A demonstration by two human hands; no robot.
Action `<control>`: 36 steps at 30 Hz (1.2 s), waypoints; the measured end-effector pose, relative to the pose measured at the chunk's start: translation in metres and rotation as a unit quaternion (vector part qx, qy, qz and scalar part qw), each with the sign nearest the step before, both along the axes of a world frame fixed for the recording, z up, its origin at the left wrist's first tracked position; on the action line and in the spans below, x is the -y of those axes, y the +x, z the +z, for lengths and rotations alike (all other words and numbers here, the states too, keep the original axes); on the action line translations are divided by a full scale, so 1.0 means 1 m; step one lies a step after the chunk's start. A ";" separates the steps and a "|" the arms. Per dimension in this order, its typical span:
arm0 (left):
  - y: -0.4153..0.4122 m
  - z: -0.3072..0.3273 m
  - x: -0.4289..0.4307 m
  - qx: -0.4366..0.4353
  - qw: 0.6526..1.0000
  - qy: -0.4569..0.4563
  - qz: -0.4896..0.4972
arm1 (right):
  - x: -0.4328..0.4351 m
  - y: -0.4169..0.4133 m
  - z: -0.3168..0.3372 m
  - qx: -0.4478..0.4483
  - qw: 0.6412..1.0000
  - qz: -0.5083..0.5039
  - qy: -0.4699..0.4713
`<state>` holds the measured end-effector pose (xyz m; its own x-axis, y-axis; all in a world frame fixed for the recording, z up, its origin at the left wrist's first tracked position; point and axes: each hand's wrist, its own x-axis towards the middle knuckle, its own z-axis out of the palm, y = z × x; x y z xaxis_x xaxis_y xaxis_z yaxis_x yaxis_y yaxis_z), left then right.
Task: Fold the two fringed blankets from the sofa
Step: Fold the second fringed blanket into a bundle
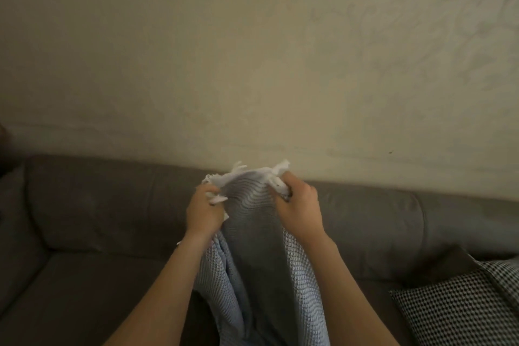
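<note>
1. Blanket (252, 247) hangs over the sofa (98, 205), its fringed edge gripped by left hand (203, 212) and right hand (299, 212)
2. First fold seems underway; next, matching the corners

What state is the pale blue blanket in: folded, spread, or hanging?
Hanging, not folded. The left hand and right hand grip its white fringed edge over the sofa; the blanket drapes down in loose bunches.
</note>
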<state>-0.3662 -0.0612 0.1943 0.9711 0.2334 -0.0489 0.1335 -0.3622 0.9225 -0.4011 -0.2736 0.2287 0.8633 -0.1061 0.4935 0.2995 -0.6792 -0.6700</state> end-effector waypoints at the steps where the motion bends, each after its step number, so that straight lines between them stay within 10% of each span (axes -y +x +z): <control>1: -0.003 0.000 0.001 0.013 0.999 -0.011 -0.049 | -0.003 0.001 0.002 0.000 0.999 0.042 -0.022; 9: -0.010 0.016 0.010 0.064 0.944 0.001 -0.325 | -0.013 0.001 -0.002 -0.060 0.980 0.161 -0.104; 28: -0.007 0.014 0.013 0.114 0.991 0.054 0.051 | 0.045 -0.020 -0.049 -0.436 0.871 0.073 -0.215; 36: -0.012 0.019 0.008 0.060 0.986 -0.037 0.152 | 0.055 -0.032 -0.063 -0.423 0.891 0.037 -0.162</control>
